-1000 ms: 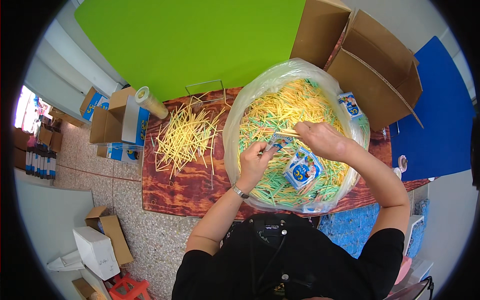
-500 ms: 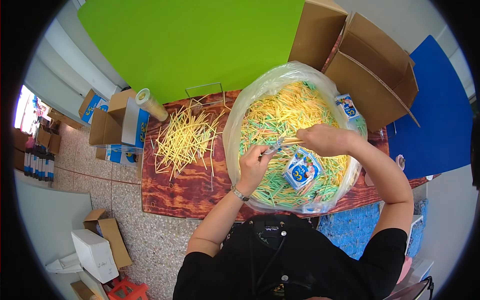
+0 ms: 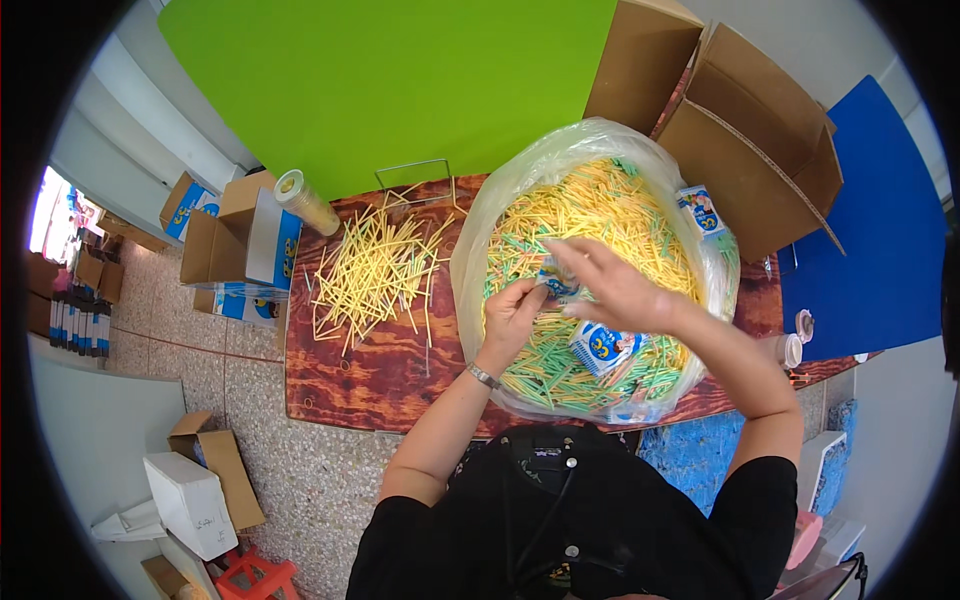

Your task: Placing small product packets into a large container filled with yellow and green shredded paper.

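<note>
My left hand [image 3: 508, 325] pinches a small blue-and-white packet [image 3: 558, 277], held over a big clear plastic bag [image 3: 468, 268]. Thin yellow, green and pinkish sticks [image 3: 590, 205] fill the bag. Right beside the packet is my right hand [image 3: 630, 295], palm down with its fingers stretched out; no sticks show in it, though its underside is hidden. A second blue-and-white packet [image 3: 602, 350] lies on the sticks just below my right hand. Another such packet [image 3: 702, 212] rests at the bag's right rim.
Loose yellow sticks [image 3: 375, 265] lie heaped on the wood-patterned table [image 3: 370, 390], with a clear jar [image 3: 305, 202] and a wire stand [image 3: 415, 168] behind. Cardboard boxes stand left [image 3: 225, 240] and back right [image 3: 740, 170]. A white cup [image 3: 788, 350] is at the right edge.
My right hand has let go of the sticks it held at the packet's mouth, and its fingers have spread out. The left hand has shifted slightly right, still holding the packet.
</note>
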Available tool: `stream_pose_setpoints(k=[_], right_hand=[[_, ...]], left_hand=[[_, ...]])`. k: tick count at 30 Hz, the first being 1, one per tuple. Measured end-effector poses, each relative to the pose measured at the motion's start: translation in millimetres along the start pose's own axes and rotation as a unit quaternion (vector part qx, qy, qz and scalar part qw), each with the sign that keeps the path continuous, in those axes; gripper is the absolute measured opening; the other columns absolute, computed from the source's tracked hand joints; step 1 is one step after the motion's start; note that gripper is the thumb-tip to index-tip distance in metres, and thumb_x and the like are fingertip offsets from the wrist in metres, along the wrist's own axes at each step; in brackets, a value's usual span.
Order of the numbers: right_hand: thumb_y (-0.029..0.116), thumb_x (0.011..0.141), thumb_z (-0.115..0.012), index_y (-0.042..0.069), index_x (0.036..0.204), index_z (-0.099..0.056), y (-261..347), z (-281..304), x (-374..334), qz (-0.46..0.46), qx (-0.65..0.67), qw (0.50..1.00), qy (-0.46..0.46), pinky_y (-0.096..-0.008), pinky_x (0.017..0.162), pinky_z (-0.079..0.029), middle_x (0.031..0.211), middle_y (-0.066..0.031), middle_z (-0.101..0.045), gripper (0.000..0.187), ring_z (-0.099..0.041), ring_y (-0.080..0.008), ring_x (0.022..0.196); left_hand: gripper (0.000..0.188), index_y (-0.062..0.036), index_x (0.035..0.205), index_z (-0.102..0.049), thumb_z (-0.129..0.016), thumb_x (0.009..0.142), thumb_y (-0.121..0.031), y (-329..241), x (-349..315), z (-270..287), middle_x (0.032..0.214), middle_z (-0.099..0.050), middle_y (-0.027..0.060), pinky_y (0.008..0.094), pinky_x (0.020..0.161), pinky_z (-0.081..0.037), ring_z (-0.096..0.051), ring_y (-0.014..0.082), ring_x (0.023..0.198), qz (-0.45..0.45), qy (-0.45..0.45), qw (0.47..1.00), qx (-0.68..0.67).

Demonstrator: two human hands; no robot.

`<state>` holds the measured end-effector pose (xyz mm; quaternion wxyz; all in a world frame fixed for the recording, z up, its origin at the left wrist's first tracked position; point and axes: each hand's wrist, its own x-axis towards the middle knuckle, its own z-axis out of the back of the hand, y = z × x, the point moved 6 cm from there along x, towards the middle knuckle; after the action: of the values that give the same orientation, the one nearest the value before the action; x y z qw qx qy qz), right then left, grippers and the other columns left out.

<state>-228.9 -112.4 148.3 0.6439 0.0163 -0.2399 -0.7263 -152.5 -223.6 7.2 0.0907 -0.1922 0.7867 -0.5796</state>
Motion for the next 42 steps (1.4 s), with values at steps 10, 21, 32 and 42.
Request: stream_pose_setpoints(k=[10,21,32,42], right_hand=[[0.031,0.082,-0.073,0.01,0.111,-0.06,-72,-32,-70,-0.231,-0.031,0.971,0.05,-0.0425,0.073,-0.051,0.096,-0.013,-0.063,0.038,-0.063,-0.0316,0.086],[0.027,0.081,-0.07,0.01,0.099,-0.063,-98,-56,-134,-0.319,-0.077,0.944,-0.01,-0.0409,0.067,-0.05,0.078,-0.0107,-0.066,0.026,-0.065,-0.0289,0.075],[0.014,0.077,-0.067,0.011,0.138,-0.049,-34,-17,-72,-0.01,-0.234,0.972,0.012,-0.0326,0.061,-0.049,0.07,-0.0017,-0.064,0.064,-0.062,-0.0168,0.064],[0.017,0.081,-0.072,0.001,0.089,-0.064,-69,-17,-69,-0.225,0.1,0.967,-0.066,-0.0383,0.063,-0.048,0.078,-0.0162,-0.063,0.019,-0.063,-0.0314,0.071]], left_hand=[[0.025,-0.0001,0.107,-0.061,-0.049,0.101,-0.021,35,3,69,0.091,-0.067,0.0019,0.0208,0.062,-0.052,-0.062,0.0064,0.073,0.111,0.033,0.975,0.192],[0.027,-0.0019,0.108,-0.063,-0.065,0.088,-0.019,37,14,56,0.093,-0.063,0.0153,0.0422,0.075,-0.048,-0.061,0.0352,0.084,-0.097,0.023,0.853,0.513],[0.044,0.001,0.12,-0.057,-0.07,0.084,-0.022,-10,-2,-69,0.105,-0.062,0.0159,0.0389,0.088,-0.046,-0.058,0.0302,0.101,-0.205,0.142,0.85,0.464],[0.018,0.0024,0.093,-0.071,-0.064,0.092,-0.015,27,18,-51,0.072,-0.064,-0.003,0.0207,0.06,-0.042,-0.052,0.0017,0.069,0.073,0.183,0.951,0.238]])
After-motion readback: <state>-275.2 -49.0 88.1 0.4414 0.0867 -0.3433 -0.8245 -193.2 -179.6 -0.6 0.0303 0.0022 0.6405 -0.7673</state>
